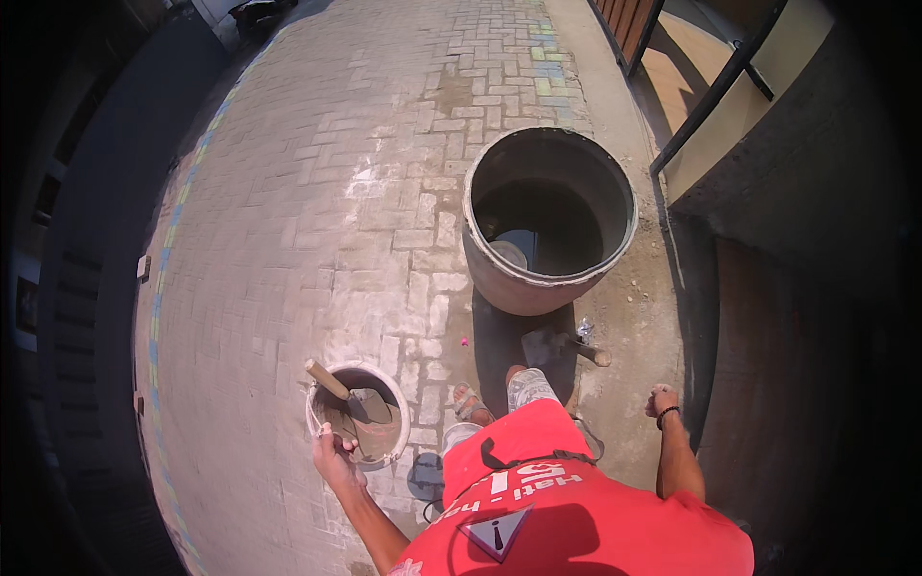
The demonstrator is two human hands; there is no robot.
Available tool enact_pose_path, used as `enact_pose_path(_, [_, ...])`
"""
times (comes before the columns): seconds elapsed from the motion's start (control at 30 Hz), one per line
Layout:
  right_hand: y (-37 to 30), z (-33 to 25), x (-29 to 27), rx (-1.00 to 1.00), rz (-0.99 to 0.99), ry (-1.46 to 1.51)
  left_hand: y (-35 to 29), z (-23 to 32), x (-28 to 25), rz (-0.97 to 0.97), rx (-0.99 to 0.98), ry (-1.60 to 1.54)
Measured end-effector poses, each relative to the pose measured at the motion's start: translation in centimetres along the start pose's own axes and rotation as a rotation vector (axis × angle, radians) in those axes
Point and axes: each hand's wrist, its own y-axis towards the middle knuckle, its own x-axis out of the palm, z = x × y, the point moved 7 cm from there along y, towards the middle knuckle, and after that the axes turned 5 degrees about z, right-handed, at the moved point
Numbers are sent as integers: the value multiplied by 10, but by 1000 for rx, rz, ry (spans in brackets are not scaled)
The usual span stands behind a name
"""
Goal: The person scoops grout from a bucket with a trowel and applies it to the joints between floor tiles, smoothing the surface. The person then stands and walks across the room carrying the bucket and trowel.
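Observation:
My left hand (338, 459) is closed at the near left rim of a round, pale-edged bucket (404, 422), its fingers around what looks like the bucket's thin handle. Inside the bucket, a trowel (370, 407) leans with its wooden grip over the far left rim, above grey-brown, wet-looking stuff. Whether the bucket hangs or rests on the paving is hard to tell. My right hand (661, 399), with a dark bracelet at the wrist, is held out to the right as a loose fist. Nothing shows in it.
A large drum (519, 296) with dark water and a pale round object inside stands ahead of my feet. Between them, a wooden-handled tool (594, 355) lies in the drum's shadow. Brick paving (288, 240) stretches left; a wall (768, 192) and gate (629, 34) line the right.

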Motion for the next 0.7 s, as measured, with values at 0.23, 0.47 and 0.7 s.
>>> enact_pose_path(0.23, [-88, -230, 29, -416, -10, 315, 53, 30, 90, -89, 9, 64])
enact_pose_path(0.47, [-77, -407, 218, -923, -281, -179, 61, 34, 163, -41, 1, 71])
enact_pose_path(0.7, [21, -361, 418, -682, -483, -995, 39, 38, 219, -20, -34, 70])
